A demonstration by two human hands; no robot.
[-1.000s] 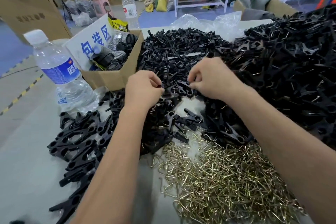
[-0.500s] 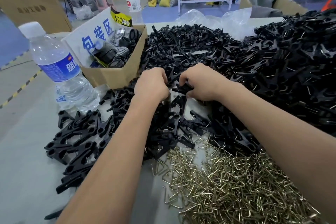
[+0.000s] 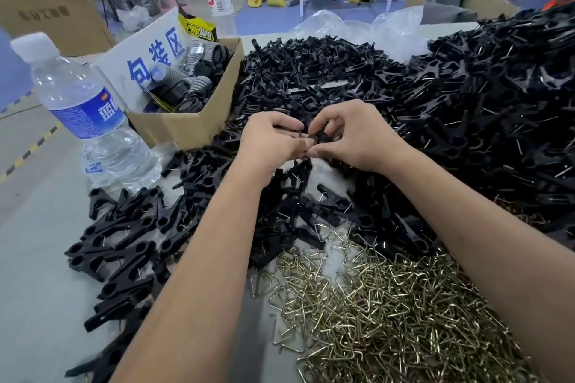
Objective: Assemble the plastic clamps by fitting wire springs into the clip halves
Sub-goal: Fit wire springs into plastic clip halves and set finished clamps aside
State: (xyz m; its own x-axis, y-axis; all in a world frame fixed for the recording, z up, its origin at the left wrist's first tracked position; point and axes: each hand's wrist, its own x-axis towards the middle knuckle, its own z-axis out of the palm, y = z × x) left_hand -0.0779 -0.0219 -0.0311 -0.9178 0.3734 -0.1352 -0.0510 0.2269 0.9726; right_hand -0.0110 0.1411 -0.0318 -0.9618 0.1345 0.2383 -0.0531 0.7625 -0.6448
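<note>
Both our hands meet above the middle of the heap, and we take them from left to right. Our left hand (image 3: 270, 141) has its fingers curled, pinching one side of a small black plastic clip half (image 3: 320, 136). Our right hand (image 3: 357, 137) pinches the other side between thumb and bent forefinger, so the piece sits right between the two sets of fingertips. Whether a spring is already seated in it we cannot tell; the fingers cover most of it.

To do this step well, we judge that we should keep the two halves squarely aligned, hold them firm with the left, and let the right guide the wire ends into their slots without twisting.

Left of our left hand stands a clear plastic water bottle with a blue label (image 3: 84, 109), and beyond it an open brown cardboard box (image 3: 189, 126). Below that hand lies a loose spread of black clamp pieces (image 3: 124, 239). Under and beyond both hands spreads the big pile of black plastic clip halves (image 3: 326, 78). Below our right forearm lies the heap of brass-coloured bent wire springs (image 3: 389, 314), near enough for a short reach. Right of our right hand rises a taller black mound (image 3: 497, 109).
</note>
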